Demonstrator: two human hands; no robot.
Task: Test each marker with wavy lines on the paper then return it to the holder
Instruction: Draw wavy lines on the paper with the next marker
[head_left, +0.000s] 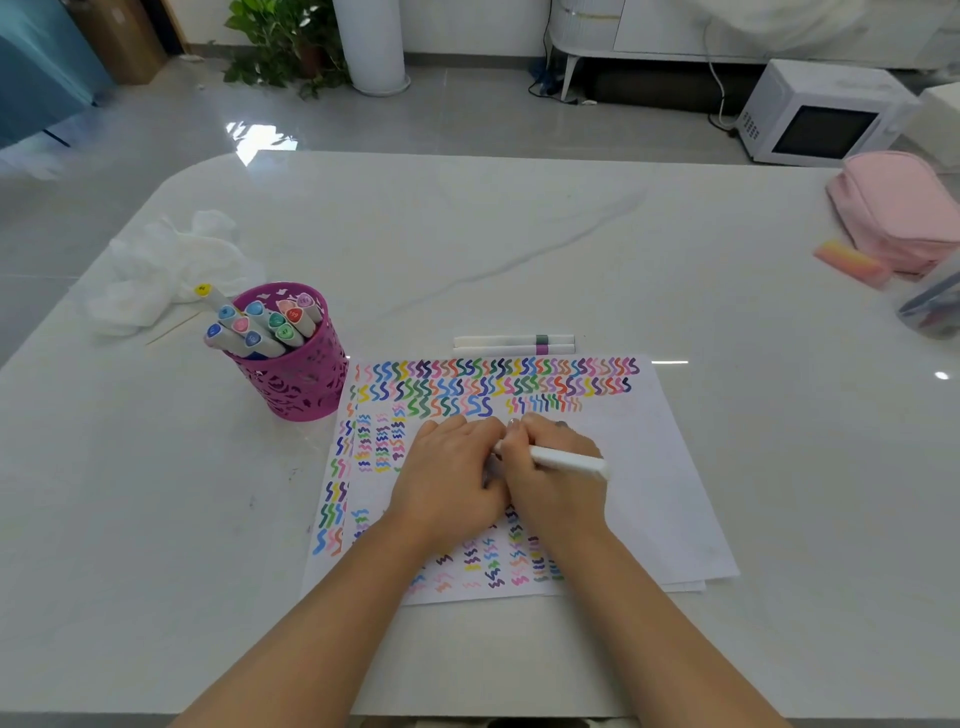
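A white sheet of paper (649, 467) covered with many coloured wavy lines lies in front of me. My right hand (550, 467) grips a white marker (569, 460) over the middle of the sheet, barrel pointing right. My left hand (447, 473) sits against it, fingers curled at the marker's left end; the tip and any cap are hidden between the hands. A magenta cut-out holder (301, 379) with several capped markers (260, 325) stands left of the paper. Two white markers (511, 344) lie side by side just beyond the paper's top edge.
A crumpled white tissue (166, 270) and a thin wooden stick (171, 328) lie behind the holder on the marble table (519, 234). A pink pouch (898, 213), a pink-orange eraser (849, 262) and a clear bag (930, 306) are at the far right edge.
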